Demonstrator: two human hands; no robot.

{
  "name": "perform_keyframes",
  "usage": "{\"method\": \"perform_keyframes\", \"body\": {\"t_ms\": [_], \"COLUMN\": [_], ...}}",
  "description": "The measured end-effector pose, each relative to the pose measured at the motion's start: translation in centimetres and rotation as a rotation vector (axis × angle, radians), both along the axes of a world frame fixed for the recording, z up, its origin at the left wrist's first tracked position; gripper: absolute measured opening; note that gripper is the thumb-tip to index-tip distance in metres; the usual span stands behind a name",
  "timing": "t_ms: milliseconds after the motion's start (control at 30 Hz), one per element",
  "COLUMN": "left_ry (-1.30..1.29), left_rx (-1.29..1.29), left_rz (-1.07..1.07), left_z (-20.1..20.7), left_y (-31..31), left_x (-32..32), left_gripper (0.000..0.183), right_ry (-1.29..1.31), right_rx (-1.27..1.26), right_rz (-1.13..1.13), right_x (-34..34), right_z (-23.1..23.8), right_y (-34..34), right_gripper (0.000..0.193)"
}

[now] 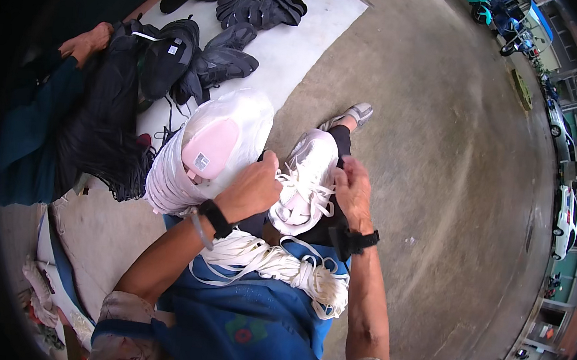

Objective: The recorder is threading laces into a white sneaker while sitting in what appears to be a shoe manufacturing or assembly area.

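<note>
A pale pink-and-white shoe upper (pixel 314 154) rests over my knees, toe end pointing away from me. White shoelaces (pixel 307 186) run loosely across its front in several loops. At its left side my left hand (pixel 256 188) is closed, with thumb and fingertips pinching a lace. My right hand (pixel 354 191) is on the other side, its fingers curled together at the lace edge; its fingertips are slightly blurred. Across my lap, over a blue apron (pixel 224 329), lies a knotted bundle of white laces (pixel 276 266).
Left of me, pink shoe uppers (pixel 212 149) are stacked inside one another. Black shoe uppers (pixel 227 58) cover part of a white sheet (pixel 326 22). Another person's hand (pixel 87 43) is beside a black lace bundle (pixel 98 133). Parked vehicles (pixel 566 213) line the far right.
</note>
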State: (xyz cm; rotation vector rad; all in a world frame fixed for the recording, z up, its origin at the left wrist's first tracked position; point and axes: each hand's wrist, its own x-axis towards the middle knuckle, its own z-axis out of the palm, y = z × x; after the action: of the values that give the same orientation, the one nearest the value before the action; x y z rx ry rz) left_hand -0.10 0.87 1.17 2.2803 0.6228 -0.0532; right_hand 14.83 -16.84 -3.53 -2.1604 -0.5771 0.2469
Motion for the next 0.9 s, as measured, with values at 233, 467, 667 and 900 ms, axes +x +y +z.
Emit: {"method": "perform_keyframes", "body": {"t_ms": [233, 467, 667, 900], "left_ry": [-0.194, -0.094, -0.087, -0.172], "left_rx": [-0.142, -0.176, -0.18, -0.336], "left_rz": [-0.281, -0.207, -0.143, -0.092], "left_z": [-0.9, -1.6, -0.9, -2.4], "left_y": [-2.2, -5.3, -5.6, -6.9], "left_x": [-3.8, -4.4, -5.4, -5.1], "left_gripper": [0.007, 0.023, 0.031, 0.03], "right_ry": [0.414, 0.816, 1.291, 1.292], "right_rx": [-0.061, 0.402, 0.784, 0.822], "right_rz": [0.106, -0.163, -0.004, 0.07], "right_x": [-0.9, -1.2, -3.4, -3.6], "right_z": [-1.0, -0.2, 0.3, 1.2], "right_y": [-1.5, -2.7, -3.5, -4.2], "right_gripper": [0.07, 0.046, 0.038, 0.048]}}
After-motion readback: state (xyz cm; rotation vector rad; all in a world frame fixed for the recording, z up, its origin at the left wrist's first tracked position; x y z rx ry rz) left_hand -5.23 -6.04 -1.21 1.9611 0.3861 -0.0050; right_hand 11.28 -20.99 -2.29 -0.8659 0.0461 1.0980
